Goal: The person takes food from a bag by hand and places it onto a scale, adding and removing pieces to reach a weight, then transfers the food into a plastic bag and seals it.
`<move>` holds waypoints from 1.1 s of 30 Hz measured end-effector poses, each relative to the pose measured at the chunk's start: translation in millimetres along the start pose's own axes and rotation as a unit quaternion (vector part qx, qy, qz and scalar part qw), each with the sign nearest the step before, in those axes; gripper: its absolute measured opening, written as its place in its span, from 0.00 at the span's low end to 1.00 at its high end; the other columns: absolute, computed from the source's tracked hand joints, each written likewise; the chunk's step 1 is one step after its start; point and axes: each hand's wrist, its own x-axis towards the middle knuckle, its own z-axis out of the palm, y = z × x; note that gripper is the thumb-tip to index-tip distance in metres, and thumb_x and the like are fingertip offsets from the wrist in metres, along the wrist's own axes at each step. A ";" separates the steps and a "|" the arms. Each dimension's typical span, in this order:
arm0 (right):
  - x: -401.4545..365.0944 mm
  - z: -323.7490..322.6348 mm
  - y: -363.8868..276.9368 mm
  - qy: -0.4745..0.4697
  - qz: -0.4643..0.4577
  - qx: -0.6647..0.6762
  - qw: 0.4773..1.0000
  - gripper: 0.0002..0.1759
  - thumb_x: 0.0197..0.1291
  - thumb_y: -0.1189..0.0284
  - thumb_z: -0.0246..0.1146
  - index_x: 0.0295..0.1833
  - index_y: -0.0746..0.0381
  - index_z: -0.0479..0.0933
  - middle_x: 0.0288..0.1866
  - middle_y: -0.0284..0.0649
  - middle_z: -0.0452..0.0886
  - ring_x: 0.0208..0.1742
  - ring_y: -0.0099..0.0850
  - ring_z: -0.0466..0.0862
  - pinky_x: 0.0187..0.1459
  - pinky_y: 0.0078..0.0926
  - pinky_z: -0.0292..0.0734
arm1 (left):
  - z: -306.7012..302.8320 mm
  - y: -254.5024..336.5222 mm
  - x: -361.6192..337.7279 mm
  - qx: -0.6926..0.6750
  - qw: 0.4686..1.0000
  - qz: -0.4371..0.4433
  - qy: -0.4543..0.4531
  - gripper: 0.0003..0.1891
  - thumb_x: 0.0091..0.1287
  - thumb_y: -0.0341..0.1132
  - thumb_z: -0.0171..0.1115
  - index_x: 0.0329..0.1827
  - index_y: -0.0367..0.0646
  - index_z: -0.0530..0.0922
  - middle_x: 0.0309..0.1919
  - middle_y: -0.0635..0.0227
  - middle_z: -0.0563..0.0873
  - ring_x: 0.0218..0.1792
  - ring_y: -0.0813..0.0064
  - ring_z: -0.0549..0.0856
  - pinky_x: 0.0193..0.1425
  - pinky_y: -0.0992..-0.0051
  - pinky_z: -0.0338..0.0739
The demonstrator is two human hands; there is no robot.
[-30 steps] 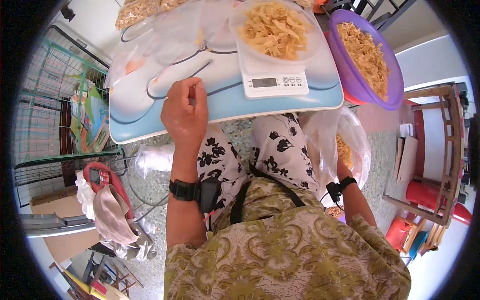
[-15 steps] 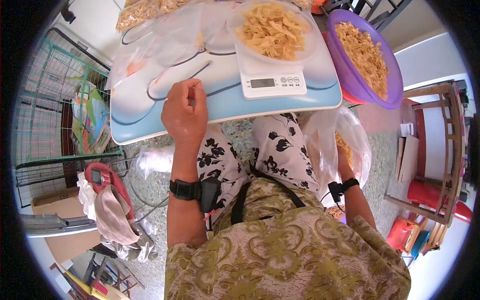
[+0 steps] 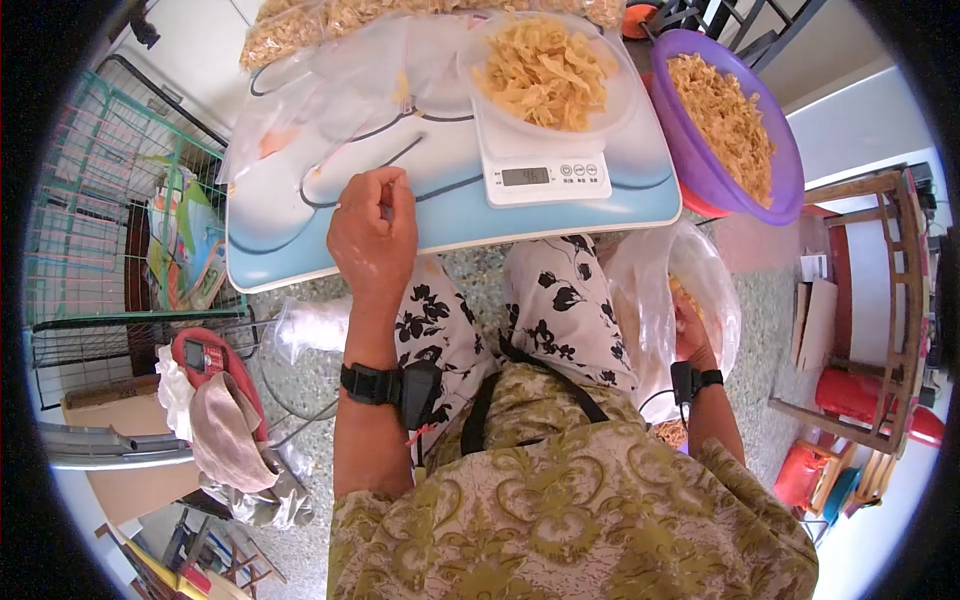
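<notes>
My left hand point(image 3: 372, 232) rests at the near edge of the low table, fingers curled in with nothing showing in them. Down by my right knee, my right hand point(image 3: 694, 338) is inside a clear plastic bag point(image 3: 722, 285), beside yellowish dried flakes point(image 3: 683, 292); its fingers are mostly hidden. On the table stands a white digital scale point(image 3: 547, 185), its display lit. A translucent bowl point(image 3: 622, 95) sits on the scale, heaped with curled yellow dried pieces point(image 3: 545, 75).
A purple basin point(image 3: 790, 185) full of similar dried pieces stands right of the table point(image 3: 450, 228). Empty clear bags point(image 3: 330, 95) lie across the table's left, with filled bags point(image 3: 350, 18) behind. A wire cage point(image 3: 90, 230) is at left; a wooden frame point(image 3: 890, 310) stands at right.
My right hand has drawn back slightly toward me inside the bag, and more of it shows. The scale's display now shows digits more clearly. My left hand stays in place.
</notes>
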 end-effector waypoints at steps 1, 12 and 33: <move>3.1 -2.6 2.2 0.006 0.004 -0.004 1.000 0.17 0.69 0.61 0.60 0.55 0.60 0.79 0.43 0.32 0.85 0.38 0.23 0.84 0.42 0.24 0.82 | -0.3 -0.6 0.5 0.012 1.000 0.007 -0.002 0.02 0.65 0.32 0.64 0.36 0.44 0.82 0.27 0.69 0.82 0.26 0.71 0.81 0.32 0.70 0.74; 4.5 -19.9 -11.3 -0.040 0.094 -0.191 0.976 0.16 0.69 0.62 0.59 0.52 0.61 0.80 0.34 0.31 0.82 0.21 0.19 0.74 0.22 0.18 0.70 | -3.4 -0.9 0.5 0.032 0.999 -0.013 -0.033 0.07 0.70 0.37 0.62 0.41 0.43 0.83 0.33 0.66 0.85 0.31 0.72 0.83 0.39 0.72 0.77; -73.6 274.4 -178.4 -0.174 -0.319 -0.314 0.877 0.09 0.69 0.65 0.63 0.47 0.59 0.79 0.34 0.27 0.78 0.24 0.14 0.64 0.23 0.12 0.55 | -4.2 -1.6 0.5 0.014 0.999 -0.017 -0.031 0.07 0.69 0.37 0.62 0.41 0.43 0.82 0.33 0.66 0.84 0.30 0.71 0.83 0.38 0.71 0.77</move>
